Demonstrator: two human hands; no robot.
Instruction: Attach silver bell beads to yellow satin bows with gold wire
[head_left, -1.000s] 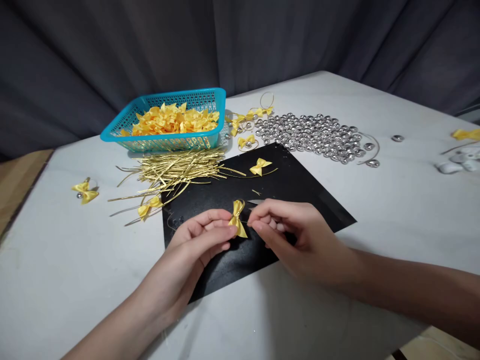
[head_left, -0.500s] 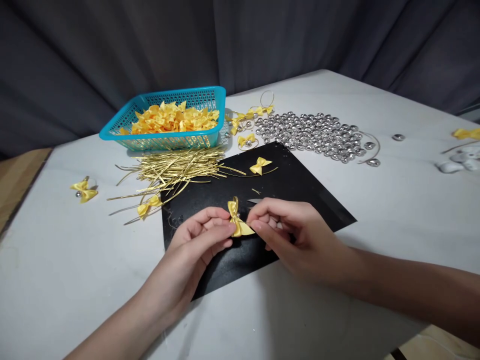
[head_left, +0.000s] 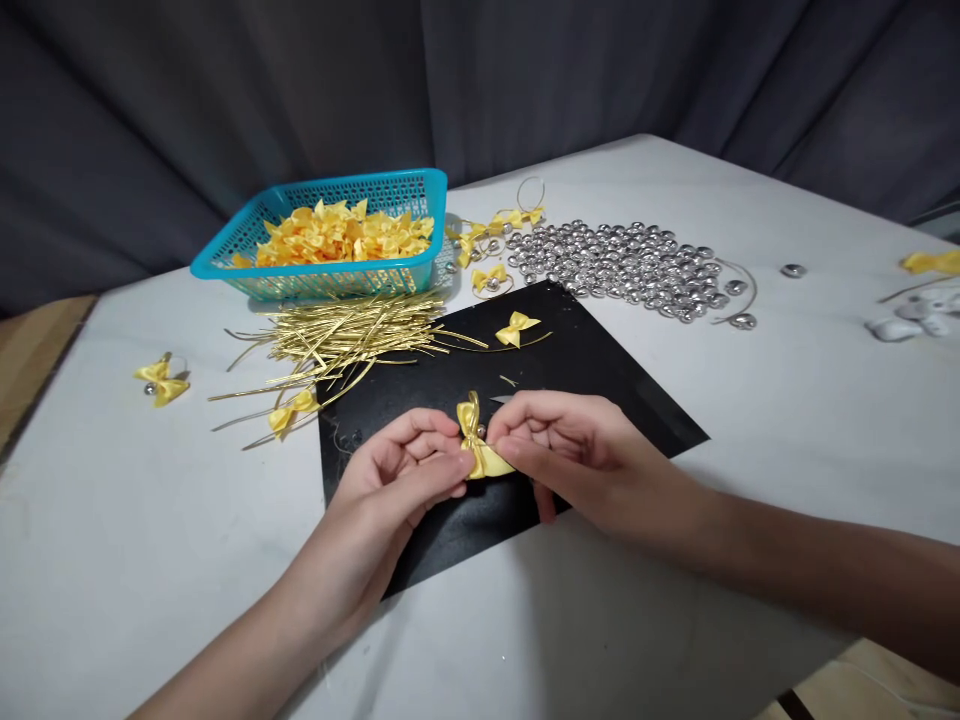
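A yellow ribbon bow [head_left: 493, 464] is pinched at its left side between the thumb and fingers of my left hand [head_left: 405, 478]. A gold wire loop stands at the bow's top, and a small silver bell-like bead [head_left: 481, 431] shows by its middle. My right hand [head_left: 574, 440] is closed at the bow's right side, its thumb and forefinger on the thin gold wire that runs across the bow; the wire's end is hidden by the fingers. Both hands are over a black mat [head_left: 420, 395]. A blade tip [head_left: 501, 399] peeks out behind my right hand.
Behind stands a blue basket [head_left: 319, 270] full of yellow bows. Gold wires [head_left: 352, 335] lie in a pile before it. Silver beads [head_left: 622, 265] spread at the back right. Loose bows, including one on the mat [head_left: 517, 328], lie around. A white object [head_left: 915, 318] is far right.
My right fingers have come closer to the bow's middle, and the stretch of wire between them and the bow is shorter. My left hand keeps its pinch; the view shifted slightly.
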